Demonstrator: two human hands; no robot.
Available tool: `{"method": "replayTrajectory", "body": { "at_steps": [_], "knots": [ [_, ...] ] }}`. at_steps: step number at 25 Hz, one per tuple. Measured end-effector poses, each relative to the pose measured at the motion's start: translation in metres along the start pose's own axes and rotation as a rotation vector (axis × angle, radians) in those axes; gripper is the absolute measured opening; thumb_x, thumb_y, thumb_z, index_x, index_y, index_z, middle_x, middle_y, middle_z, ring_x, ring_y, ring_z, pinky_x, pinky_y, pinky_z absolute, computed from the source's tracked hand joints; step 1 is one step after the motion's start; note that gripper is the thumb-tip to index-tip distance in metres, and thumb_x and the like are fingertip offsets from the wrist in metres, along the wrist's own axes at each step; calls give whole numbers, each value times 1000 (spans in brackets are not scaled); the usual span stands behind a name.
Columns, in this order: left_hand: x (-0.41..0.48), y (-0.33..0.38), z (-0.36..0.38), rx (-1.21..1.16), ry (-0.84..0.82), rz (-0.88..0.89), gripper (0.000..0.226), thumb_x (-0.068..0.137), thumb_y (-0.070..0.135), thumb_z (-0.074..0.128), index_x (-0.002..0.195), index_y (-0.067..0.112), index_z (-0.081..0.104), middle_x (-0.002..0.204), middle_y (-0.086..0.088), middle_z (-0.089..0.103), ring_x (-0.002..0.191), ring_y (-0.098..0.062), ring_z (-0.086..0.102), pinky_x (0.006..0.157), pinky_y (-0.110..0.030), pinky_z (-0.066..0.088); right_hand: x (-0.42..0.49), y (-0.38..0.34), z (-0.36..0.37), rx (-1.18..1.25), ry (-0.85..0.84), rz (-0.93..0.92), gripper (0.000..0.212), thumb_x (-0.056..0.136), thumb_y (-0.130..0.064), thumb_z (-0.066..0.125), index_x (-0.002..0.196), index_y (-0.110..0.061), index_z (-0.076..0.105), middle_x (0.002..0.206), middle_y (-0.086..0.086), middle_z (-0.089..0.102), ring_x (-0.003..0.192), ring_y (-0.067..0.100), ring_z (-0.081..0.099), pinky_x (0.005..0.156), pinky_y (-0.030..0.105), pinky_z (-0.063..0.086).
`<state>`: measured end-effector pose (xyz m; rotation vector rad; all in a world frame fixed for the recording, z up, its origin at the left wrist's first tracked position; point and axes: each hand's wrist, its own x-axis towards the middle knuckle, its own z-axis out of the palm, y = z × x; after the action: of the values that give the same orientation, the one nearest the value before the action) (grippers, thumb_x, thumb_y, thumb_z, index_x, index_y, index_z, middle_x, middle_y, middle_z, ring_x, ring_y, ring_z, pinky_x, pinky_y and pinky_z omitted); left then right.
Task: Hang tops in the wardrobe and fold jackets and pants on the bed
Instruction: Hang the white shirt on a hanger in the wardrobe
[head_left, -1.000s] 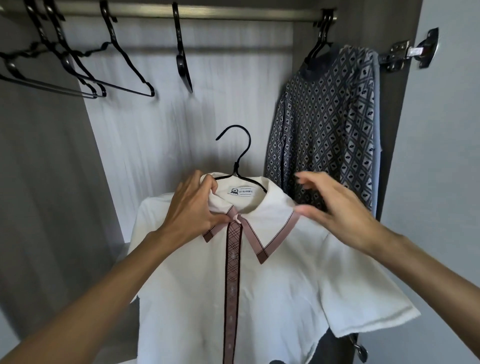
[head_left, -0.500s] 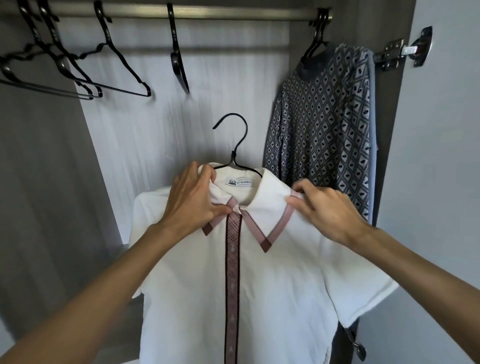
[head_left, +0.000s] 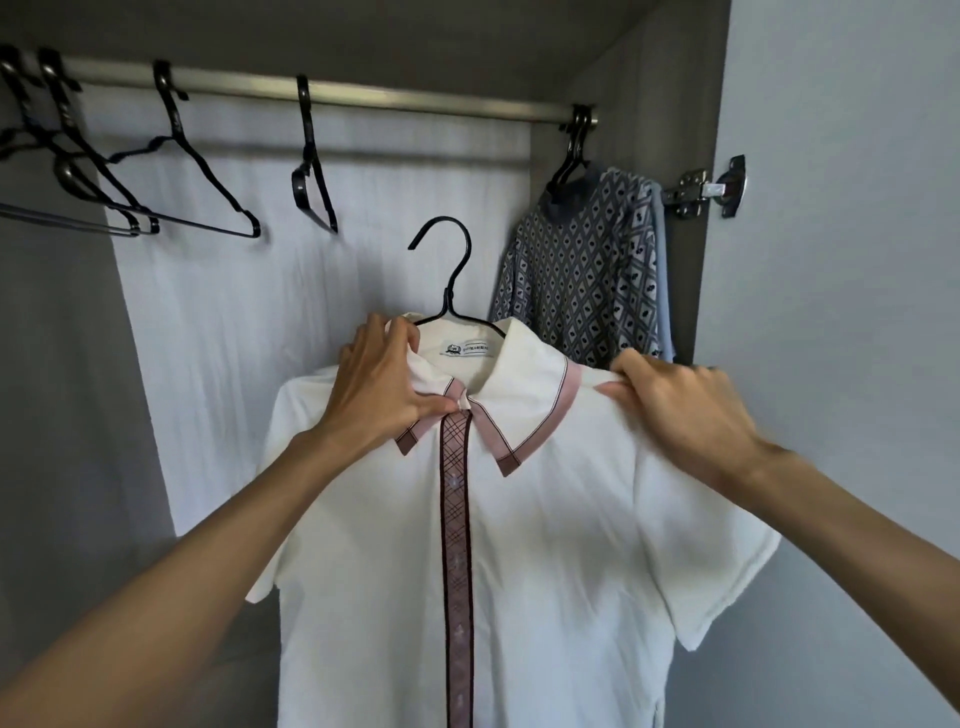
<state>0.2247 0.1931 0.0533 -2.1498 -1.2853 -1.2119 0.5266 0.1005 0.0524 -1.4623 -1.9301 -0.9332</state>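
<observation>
Up comes the white short-sleeved shirt with pink plaid trim (head_left: 545, 545), riding higher on its thin black wire hanger (head_left: 450, 306) than a moment ago! Left hand (head_left: 379, 389) grips the collar, and right hand (head_left: 680, 415) now pinches the shoulder fabric. The hook is unhung, below the steel wardrobe rail (head_left: 415, 102), beside a grey diamond-patterned sweater (head_left: 576, 280).

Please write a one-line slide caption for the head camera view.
Left hand and right hand grip a white shirt on a black hanger below the wardrobe rail.

The shirt (head_left: 550, 545), cut off below, hides most of its hanger (head_left: 450, 301).
</observation>
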Motion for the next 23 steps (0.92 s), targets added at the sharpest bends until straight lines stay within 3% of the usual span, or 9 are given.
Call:
{"method": "replayTrajectory", "body": {
  "at_steps": [4,7,9,13,15,17,19,21,23],
  "knots": [
    [37,12,8,-103,27,14,79,52,47,93,98,23,33,107,1,36,104,-23,43,84,-33,29,20,22,-22,-129,-6,-79,52,97,-48,6,113,-19,45,96,2,68,82,37,66,61,39,45],
    [81,10,26,-204,-11,42,80,50,55,89,99,25,33,108,2,37,103,-19,41,82,-29,26,48,34,-28,-153,0,-119,38,100,-32,28,137,-28,38,108,1,54,77,37,65,60,41,48],
    [114,5,41,-291,-52,78,80,44,68,76,98,28,33,108,4,37,102,-14,38,79,-29,26,70,38,-28,-153,-36,-88,46,101,-22,38,144,-32,27,110,2,43,72,35,63,63,43,50],
    [188,-16,75,-446,-95,157,73,43,68,73,92,34,33,103,14,36,101,-13,38,81,-32,32,128,49,-14,-250,-20,-77,48,100,-38,19,148,-44,17,104,0,45,77,31,64,65,42,48],
    [226,-27,90,-500,-102,213,69,46,70,72,94,37,34,104,19,36,102,-12,39,85,-34,37,160,55,-10,-303,8,-22,46,103,-39,20,148,-49,20,99,-1,48,83,33,64,64,39,45],
    [270,-38,109,-541,-62,279,67,53,71,70,105,44,37,116,15,37,113,-13,40,98,-37,36,195,63,-4,-341,57,46,40,105,-38,28,144,-50,28,100,-1,57,86,36,64,65,39,44],
    [310,-41,130,-538,28,306,80,65,67,71,133,45,34,141,9,31,134,-15,32,110,-40,28,225,71,2,-326,97,116,35,104,-39,31,137,-49,36,103,0,65,88,38,64,69,40,47],
    [346,-37,157,-595,104,268,89,82,54,70,153,40,18,161,-2,16,148,-18,19,118,-42,20,255,81,10,-319,136,187,31,104,-39,34,133,-46,41,107,1,70,93,39,63,74,41,50],
    [372,-27,183,-679,129,235,84,93,47,58,158,26,9,165,-9,11,152,-22,12,122,-44,16,277,89,17,-318,140,261,31,104,-37,38,133,-45,44,112,1,71,98,41,62,74,39,47]
  ]
}}
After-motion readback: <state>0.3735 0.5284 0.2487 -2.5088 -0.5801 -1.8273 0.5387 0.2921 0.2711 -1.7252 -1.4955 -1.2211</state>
